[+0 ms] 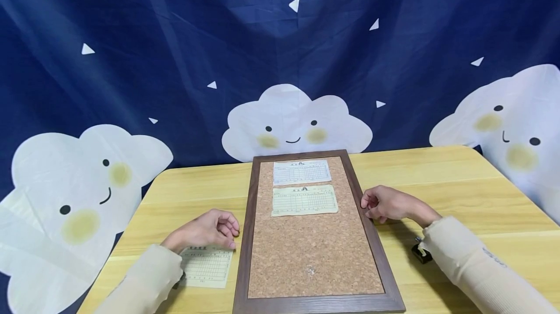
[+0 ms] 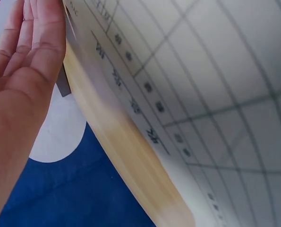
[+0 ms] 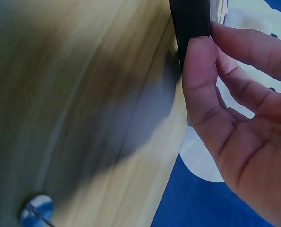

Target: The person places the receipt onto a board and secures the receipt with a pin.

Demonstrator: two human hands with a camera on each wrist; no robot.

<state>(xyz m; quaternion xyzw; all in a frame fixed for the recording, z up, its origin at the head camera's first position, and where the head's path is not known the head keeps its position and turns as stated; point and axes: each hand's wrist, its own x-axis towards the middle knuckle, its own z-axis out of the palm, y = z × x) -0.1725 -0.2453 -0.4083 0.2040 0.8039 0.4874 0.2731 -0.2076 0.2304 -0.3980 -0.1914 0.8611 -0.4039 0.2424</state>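
Observation:
A cork board (image 1: 315, 251) in a dark brown frame lies on the table, one end toward the curtain. Two printed form slips lie on its far half: a bluish-white slip (image 1: 302, 172) and, below it, a pale yellow slip (image 1: 305, 200). My right hand (image 1: 389, 203) pinches the frame's right edge (image 3: 190, 19) between thumb and index finger. Just beside the left edge, my left hand (image 1: 213, 229) hovers with relaxed fingers, holding nothing. Partly under that hand and wrist, another form slip (image 1: 207, 268) lies on the table; its ruled lines fill much of the left wrist view.
Near my right sleeve sits a small black object with a metal part (image 1: 421, 252); its kind is unclear. A shiny round thing (image 3: 37, 210) shows in the right wrist view. Behind the wooden table (image 1: 210, 187) hangs a blue curtain (image 1: 280, 51) with cloud prints.

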